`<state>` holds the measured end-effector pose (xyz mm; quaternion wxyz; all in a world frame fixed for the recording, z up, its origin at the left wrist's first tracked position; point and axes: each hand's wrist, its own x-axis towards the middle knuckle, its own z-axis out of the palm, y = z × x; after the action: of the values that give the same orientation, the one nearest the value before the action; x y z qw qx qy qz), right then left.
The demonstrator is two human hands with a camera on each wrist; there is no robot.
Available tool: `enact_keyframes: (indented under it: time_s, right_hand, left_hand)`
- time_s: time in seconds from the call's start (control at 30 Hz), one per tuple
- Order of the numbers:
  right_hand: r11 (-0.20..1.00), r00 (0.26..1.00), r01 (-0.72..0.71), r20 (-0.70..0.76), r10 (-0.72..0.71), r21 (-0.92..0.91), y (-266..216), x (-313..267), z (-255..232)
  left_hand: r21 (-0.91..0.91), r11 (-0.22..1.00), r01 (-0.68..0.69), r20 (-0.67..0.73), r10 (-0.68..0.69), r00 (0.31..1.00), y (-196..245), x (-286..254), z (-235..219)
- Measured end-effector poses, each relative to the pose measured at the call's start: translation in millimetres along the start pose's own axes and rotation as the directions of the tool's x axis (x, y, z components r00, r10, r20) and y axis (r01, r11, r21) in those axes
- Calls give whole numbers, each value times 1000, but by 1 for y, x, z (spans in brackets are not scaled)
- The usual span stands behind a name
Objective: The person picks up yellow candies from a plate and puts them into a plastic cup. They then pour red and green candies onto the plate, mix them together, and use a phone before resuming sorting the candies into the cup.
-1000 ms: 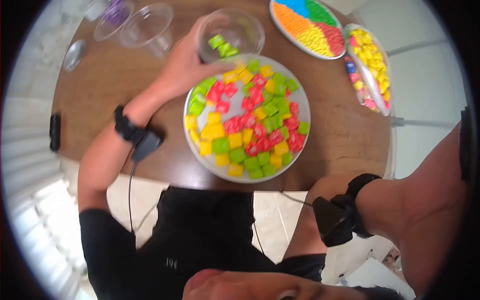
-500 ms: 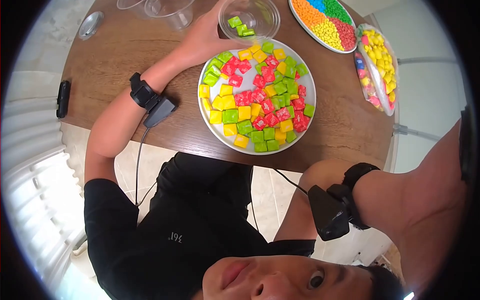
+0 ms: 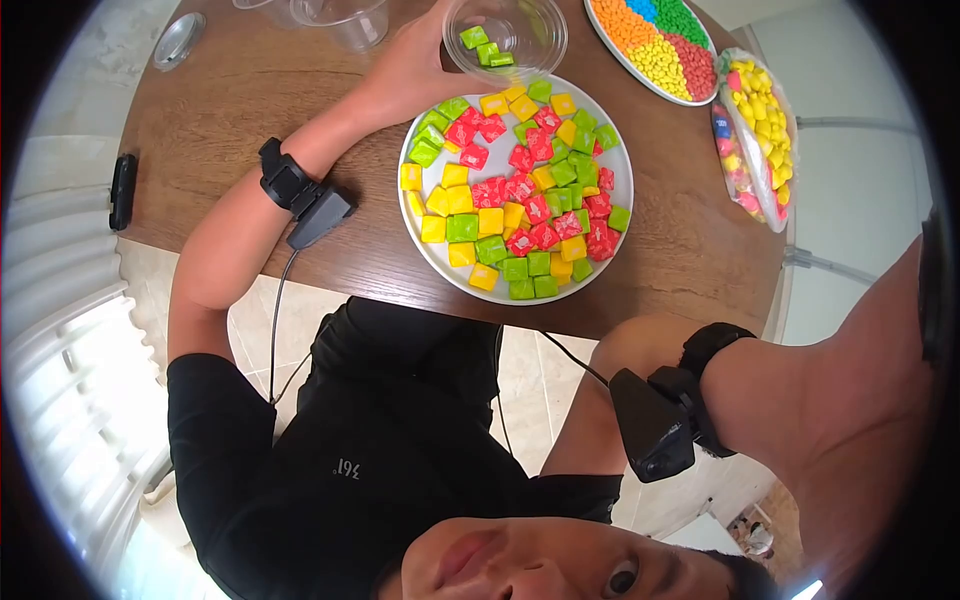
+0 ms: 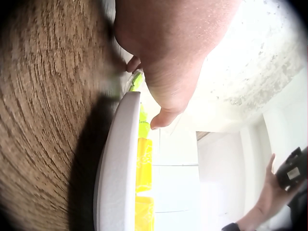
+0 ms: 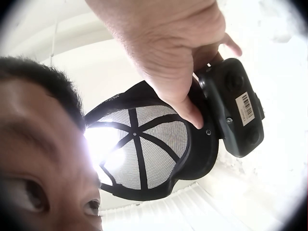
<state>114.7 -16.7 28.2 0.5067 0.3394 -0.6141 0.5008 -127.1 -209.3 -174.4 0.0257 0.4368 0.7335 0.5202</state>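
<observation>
In the head view my left hand (image 3: 405,80) grips a clear plastic cup (image 3: 505,35) at the plate's far edge. Several green wrapped candies (image 3: 487,48) lie in the cup. Beside it a round white plate (image 3: 425,270) bears red, yellow and green wrapped candies. The left wrist view catches that hand's thumb near the plate's rim (image 4: 118,168). My right hand (image 5: 178,67), raised by the head, holds a black mesh cap (image 5: 159,139) by its brim, where a black camera (image 5: 236,108) is mounted. The head view shows only that arm, not the hand.
At the far right stand a plate of small coloured pieces (image 3: 660,65) sorted by colour and a bag of yellow sweets (image 3: 760,120). More clear cups (image 3: 350,15) and a round lid (image 3: 180,40) sit at the far left. A black object (image 3: 123,192) lies at the table's left edge.
The head view has shifted and sharpened, so the table and plate appear higher and slightly further right. My left hand keeps hold of the cup beside the plate.
</observation>
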Motion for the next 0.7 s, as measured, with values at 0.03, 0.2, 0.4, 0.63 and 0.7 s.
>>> enact_keyframes:
  time_s: [0.03,0.2,0.4,0.63,0.7]
  right_hand:
    - [1000,1000,1,-1,-1,7,0,0,0]
    - [1000,1000,-3,7,3,6,1,1,1]
    - [1000,1000,-4,3,4,-1,-3,6,3]
    - [1000,1000,6,17,-5,-19,-19,19,18]
    - [999,999,43,12,-43,-17,-27,22,19]
  left_hand:
    - [-1,1000,15,14,-15,1000,0,0,-1]
    - [-56,998,-28,35,30,999,-4,1,0]
    - [-48,999,8,31,-7,1000,-1,0,0]
    - [-50,998,30,22,-29,999,-1,-2,1]
    - [-61,997,53,31,-51,998,0,0,0]
